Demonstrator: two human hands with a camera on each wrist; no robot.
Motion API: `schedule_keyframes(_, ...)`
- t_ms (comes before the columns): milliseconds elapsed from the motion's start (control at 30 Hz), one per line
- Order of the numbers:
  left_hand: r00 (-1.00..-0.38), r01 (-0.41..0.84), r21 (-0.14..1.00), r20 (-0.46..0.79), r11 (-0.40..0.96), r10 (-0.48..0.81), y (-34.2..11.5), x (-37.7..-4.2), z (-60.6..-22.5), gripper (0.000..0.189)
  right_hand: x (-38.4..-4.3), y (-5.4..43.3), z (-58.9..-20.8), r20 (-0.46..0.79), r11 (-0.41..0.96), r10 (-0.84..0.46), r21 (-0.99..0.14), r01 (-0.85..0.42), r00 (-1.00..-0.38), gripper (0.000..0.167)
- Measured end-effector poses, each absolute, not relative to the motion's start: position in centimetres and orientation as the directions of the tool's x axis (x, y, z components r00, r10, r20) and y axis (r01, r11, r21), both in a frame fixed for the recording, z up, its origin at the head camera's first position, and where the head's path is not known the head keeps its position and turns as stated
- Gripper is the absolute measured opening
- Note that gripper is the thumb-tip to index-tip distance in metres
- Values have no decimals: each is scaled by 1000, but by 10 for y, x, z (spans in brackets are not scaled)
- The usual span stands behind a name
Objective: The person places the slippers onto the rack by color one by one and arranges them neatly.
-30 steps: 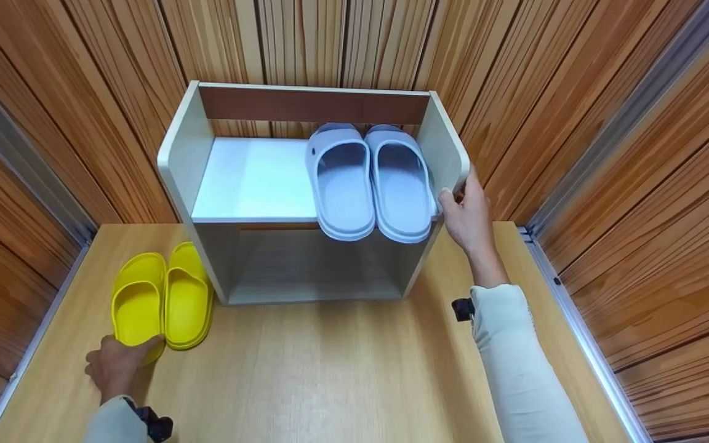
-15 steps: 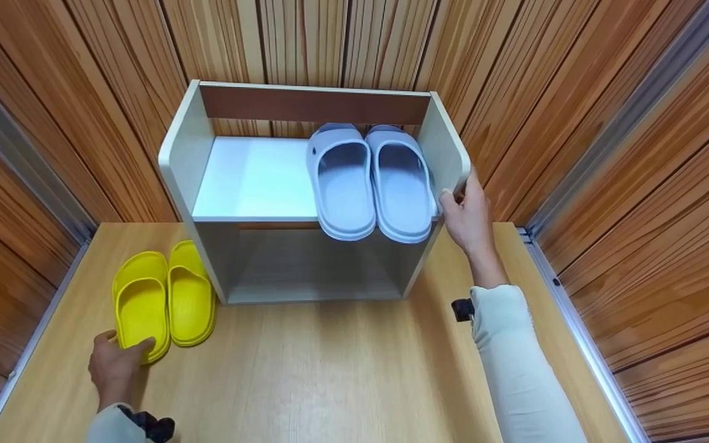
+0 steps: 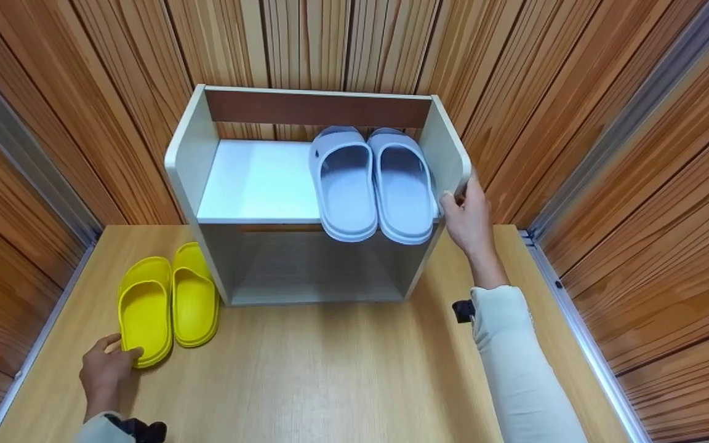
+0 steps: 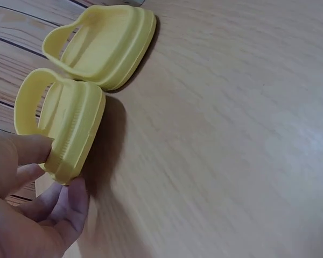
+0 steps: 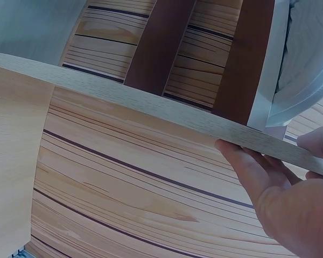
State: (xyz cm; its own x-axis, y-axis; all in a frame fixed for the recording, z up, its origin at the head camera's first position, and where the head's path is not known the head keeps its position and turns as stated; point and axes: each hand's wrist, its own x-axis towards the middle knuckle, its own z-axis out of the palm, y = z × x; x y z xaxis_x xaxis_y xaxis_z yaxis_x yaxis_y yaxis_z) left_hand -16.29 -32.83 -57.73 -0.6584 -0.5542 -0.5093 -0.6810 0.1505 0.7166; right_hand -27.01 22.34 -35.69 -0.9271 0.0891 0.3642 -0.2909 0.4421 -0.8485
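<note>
Two yellow slippers stand on the wooden floor beside the left side of a small cream shoe rack. My left hand pinches the heel of the left yellow slipper, thumb on top and fingers below, as the left wrist view shows. Close along its inner side lies the right yellow slipper. On the rack's upper shelf, at the right end, a pair of pale blue slippers sits side by side, heels over the front edge. With the thumb inside and fingers outside, my right hand grips the rack's right side panel.
Wood-panelled walls close in behind and on both sides. Metal rails run along the floor's edges. The floor stretches in front of the rack, whose lower compartment is in shadow.
My left hand has shifted left across the left yellow slipper's heel, baring more of it. The yellow slippers have moved slightly to the right. My right hand keeps its grip on the rack.
</note>
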Motion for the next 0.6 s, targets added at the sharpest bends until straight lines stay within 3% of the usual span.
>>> schedule_keyframes(333, -646, -699, 702, -536, 138, -544, -341, -149, -583, 70, -269, 223, -358, 346, 440, 91, -855, -274, -934, 61)
schedule_keyframes(600, -698, -628, 769, -488, 121, -524, -355, -136, -578, 76, -270, 223, -358, 354, 433, 91, -856, -283, -931, 61)
